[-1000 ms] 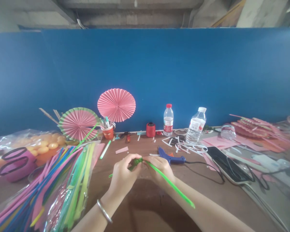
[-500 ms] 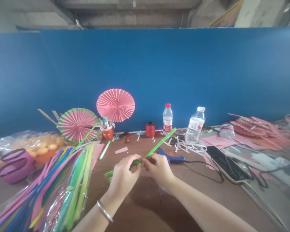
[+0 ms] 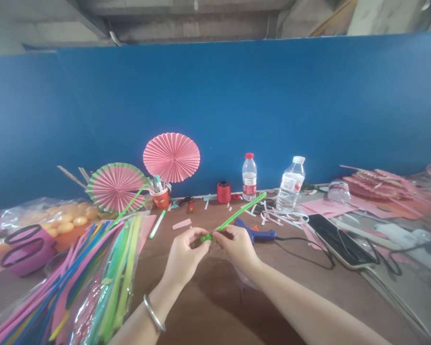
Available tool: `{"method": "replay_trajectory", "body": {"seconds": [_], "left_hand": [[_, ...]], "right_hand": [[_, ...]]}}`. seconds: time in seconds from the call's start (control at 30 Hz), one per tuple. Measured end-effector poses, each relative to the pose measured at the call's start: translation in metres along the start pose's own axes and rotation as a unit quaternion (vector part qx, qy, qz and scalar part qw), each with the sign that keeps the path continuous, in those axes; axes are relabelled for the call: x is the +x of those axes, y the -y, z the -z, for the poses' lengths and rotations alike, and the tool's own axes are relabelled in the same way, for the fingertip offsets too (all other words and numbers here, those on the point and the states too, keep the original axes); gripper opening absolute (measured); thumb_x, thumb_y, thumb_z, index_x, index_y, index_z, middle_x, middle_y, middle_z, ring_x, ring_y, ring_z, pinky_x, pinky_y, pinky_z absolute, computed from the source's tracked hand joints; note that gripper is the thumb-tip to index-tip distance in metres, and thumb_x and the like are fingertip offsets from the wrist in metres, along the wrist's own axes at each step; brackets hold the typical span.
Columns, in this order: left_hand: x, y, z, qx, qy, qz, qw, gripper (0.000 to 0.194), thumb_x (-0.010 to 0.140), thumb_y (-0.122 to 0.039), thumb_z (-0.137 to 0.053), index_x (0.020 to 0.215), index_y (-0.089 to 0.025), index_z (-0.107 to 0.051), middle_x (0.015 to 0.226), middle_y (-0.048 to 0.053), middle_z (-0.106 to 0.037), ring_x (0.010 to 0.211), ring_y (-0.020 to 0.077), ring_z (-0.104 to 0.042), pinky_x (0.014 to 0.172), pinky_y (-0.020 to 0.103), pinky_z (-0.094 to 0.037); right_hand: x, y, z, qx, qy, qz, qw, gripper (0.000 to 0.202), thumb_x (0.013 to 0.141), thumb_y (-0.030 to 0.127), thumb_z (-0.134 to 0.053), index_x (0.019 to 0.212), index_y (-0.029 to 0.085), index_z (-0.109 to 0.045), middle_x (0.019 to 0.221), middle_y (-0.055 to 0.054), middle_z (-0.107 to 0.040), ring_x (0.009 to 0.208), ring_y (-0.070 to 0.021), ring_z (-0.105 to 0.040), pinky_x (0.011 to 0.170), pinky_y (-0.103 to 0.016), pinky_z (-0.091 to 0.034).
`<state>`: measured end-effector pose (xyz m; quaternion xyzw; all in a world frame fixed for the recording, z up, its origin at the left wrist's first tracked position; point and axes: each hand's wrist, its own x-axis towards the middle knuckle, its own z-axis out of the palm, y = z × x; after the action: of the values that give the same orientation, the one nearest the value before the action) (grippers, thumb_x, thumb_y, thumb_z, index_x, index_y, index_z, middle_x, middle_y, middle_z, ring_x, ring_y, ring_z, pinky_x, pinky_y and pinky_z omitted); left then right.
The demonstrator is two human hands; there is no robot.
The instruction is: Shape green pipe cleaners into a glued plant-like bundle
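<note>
Both hands meet over the middle of the table on a bright green pipe cleaner. Its straight end points up and to the right; the other end is bunched into a small twisted clump. My left hand, with a silver bangle at the wrist, pinches that clump between thumb and fingers. Close against it, my right hand grips the stem with thumb and forefinger where the straight part begins. Part of the clump is hidden by the fingers. Just behind my right hand lies a blue glue gun.
Bagged colourful pipe cleaners lie at left, near a purple basket-shaped piece. Pink paper fans stand behind a red cup of pens. Farther right are a red thread spool, water bottles, a phone and cables.
The green clump shows more plainly between my fingertips, and the green end that stuck out left of my left hand is no longer visible. The straight end has shifted slightly right.
</note>
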<state>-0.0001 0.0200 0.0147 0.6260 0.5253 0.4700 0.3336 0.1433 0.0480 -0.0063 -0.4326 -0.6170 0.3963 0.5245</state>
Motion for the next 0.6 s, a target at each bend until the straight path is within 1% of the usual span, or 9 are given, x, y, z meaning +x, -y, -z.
{"method": "replay_trajectory", "body": {"seconds": [0.03,0.1,0.17,0.23,0.3,0.33,0.4,0.5,0.6], "left_hand": [[0.001,-0.001,0.001,-0.065,0.01,0.034,0.997,0.01,0.068,-0.019,-0.061,0.077,-0.017,-0.063,0.072,0.001,-0.067,0.071,0.016,-0.062,0.065,0.024,-0.047],[0.003,-0.001,0.002,-0.201,0.019,0.097,0.975,0.008,0.067,-0.018,-0.063,0.074,-0.016,-0.063,0.068,0.0,-0.066,0.066,0.0127,-0.061,0.062,0.021,-0.047],[0.005,0.0,0.005,-0.321,0.01,0.147,0.936,0.008,0.068,-0.017,-0.063,0.076,-0.017,-0.063,0.067,-0.001,-0.065,0.061,0.0107,-0.06,0.06,0.021,-0.048],[0.006,0.002,0.007,-0.401,-0.018,0.178,0.898,0.012,0.07,-0.019,-0.061,0.081,-0.017,-0.064,0.068,-0.001,-0.065,0.059,0.01,-0.059,0.058,0.021,-0.049],[0.007,0.003,0.008,-0.444,-0.046,0.19,0.875,0.016,0.072,-0.021,-0.059,0.085,-0.016,-0.066,0.069,0.002,-0.066,0.058,0.0098,-0.059,0.059,0.021,-0.051],[0.008,0.004,0.008,-0.455,-0.057,0.187,0.869,0.016,0.073,-0.022,-0.058,0.085,-0.015,-0.066,0.069,0.002,-0.066,0.059,0.0099,-0.06,0.06,0.021,-0.051],[0.008,0.005,0.007,-0.464,-0.064,0.176,0.866,0.017,0.073,-0.022,-0.059,0.086,-0.015,-0.066,0.073,0.003,-0.067,0.064,0.0109,-0.062,0.063,0.021,-0.052],[0.007,0.007,0.002,-0.466,-0.052,0.166,0.868,0.016,0.074,-0.021,-0.058,0.088,-0.017,-0.065,0.079,0.003,-0.069,0.072,0.0133,-0.064,0.064,0.022,-0.053],[0.005,0.008,-0.003,-0.469,-0.028,0.174,0.866,0.013,0.073,-0.023,-0.059,0.084,-0.017,-0.063,0.075,0.002,-0.069,0.068,0.0143,-0.065,0.061,0.023,-0.052]], "right_hand": [[0.001,0.002,0.0,0.011,0.009,0.01,1.0,0.016,0.073,0.027,-0.058,0.068,0.015,-0.066,0.062,-0.001,-0.063,0.057,-0.0134,-0.056,0.054,-0.022,-0.042],[0.002,0.005,0.0,0.026,0.026,0.028,0.999,0.016,0.073,0.027,-0.059,0.081,0.016,-0.067,0.067,0.0,-0.063,0.06,-0.0131,-0.055,0.057,-0.022,-0.042],[0.003,0.007,0.0,0.038,0.028,0.041,0.998,0.022,0.075,0.028,-0.057,0.093,0.018,-0.064,0.067,0.001,-0.06,0.058,-0.0115,-0.053,0.056,-0.021,-0.042],[0.002,0.005,-0.001,0.057,0.022,0.047,0.997,0.023,0.08,0.029,-0.05,0.099,0.019,-0.059,0.067,0.001,-0.058,0.058,-0.0109,-0.052,0.055,-0.021,-0.042],[0.001,0.002,-0.001,0.064,0.018,0.046,0.997,0.021,0.082,0.029,-0.047,0.096,0.018,-0.058,0.071,0.0,-0.059,0.063,-0.0122,-0.054,0.056,-0.021,-0.043],[-0.001,0.001,-0.002,0.056,0.014,0.049,0.997,0.019,0.082,0.029,-0.048,0.094,0.018,-0.058,0.075,-0.001,-0.06,0.066,-0.0132,-0.055,0.059,-0.022,-0.044],[-0.006,-0.001,-0.003,0.026,0.009,0.062,0.998,0.019,0.079,0.027,-0.052,0.096,0.019,-0.056,0.08,-0.002,-0.06,0.071,-0.0145,-0.056,0.064,-0.024,-0.046],[-0.013,0.001,-0.007,-0.026,0.011,0.119,0.993,0.026,0.074,0.02,-0.057,0.1,0.021,-0.052,0.085,-0.002,-0.058,0.072,-0.0146,-0.056,0.065,-0.025,-0.046],[-0.015,0.006,-0.01,-0.071,0.018,0.195,0.978,0.031,0.072,0.012,-0.058,0.1,0.023,-0.054,0.09,-0.002,-0.056,0.076,-0.0149,-0.055,0.069,-0.026,-0.047]]}}
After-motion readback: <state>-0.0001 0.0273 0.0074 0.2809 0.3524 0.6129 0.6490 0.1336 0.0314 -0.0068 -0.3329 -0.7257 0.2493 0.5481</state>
